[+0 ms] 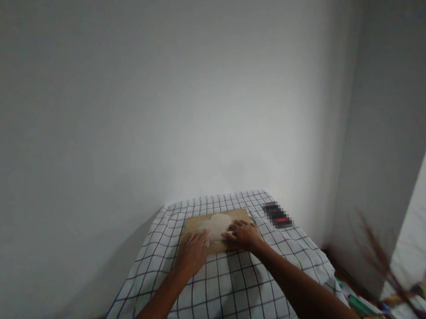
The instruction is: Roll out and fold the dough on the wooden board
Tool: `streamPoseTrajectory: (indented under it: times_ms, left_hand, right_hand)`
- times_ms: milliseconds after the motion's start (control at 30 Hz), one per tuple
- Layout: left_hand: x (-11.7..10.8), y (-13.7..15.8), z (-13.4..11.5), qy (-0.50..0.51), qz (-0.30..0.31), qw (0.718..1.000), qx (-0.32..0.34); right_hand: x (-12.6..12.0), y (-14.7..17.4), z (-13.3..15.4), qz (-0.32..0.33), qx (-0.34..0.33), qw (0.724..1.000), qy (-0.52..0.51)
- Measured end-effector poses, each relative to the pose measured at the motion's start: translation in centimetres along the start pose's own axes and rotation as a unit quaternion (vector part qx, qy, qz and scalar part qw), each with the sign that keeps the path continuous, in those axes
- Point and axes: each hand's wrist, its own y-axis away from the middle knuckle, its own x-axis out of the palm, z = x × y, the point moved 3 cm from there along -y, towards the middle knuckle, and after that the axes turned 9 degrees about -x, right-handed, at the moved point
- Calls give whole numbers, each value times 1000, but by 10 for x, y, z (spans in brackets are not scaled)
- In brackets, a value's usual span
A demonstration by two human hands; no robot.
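Your left hand (193, 252) and right hand (244, 234) press flat on pale dough (217, 226) atop a wooden board (193, 225) on the checked tablecloth (226, 290).

legible text, labels, brands, numbers, signs: none. dark object with a red patch (277, 214) on the checked tablecloth (226, 290), right of the wooden board (193, 224): surface blurred out, any marking unreadable. board, pale dough (217, 226), cloth and walls: no lettering can be made out.
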Motion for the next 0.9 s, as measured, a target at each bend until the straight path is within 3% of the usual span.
streamPoseTrajectory:
  times_ms: [200,333,467,633,767,900]
  left_hand:
    - [-6,22,1,-1,4,1000,8]
    - [-3,17,3,-23,-7,1000,21]
    - [10,-11,6,-48,-8,998,41]
    - [19,-55,5,-82,38,995,-31]
    - [22,-85,3,-75,47,996,-30]
    - [26,-108,1,-84,90,992,-30]
  right_hand:
    - [9,6,-3,-33,-2,999,-36]
    - [10,2,-4,-25,13,999,-44]
    - [7,-8,-4,-35,20,999,-9]
    - [8,-26,-8,3,-31,998,54]
    - [9,-51,-24,-14,28,998,56]
    - [10,-75,-38,33,31,996,72]
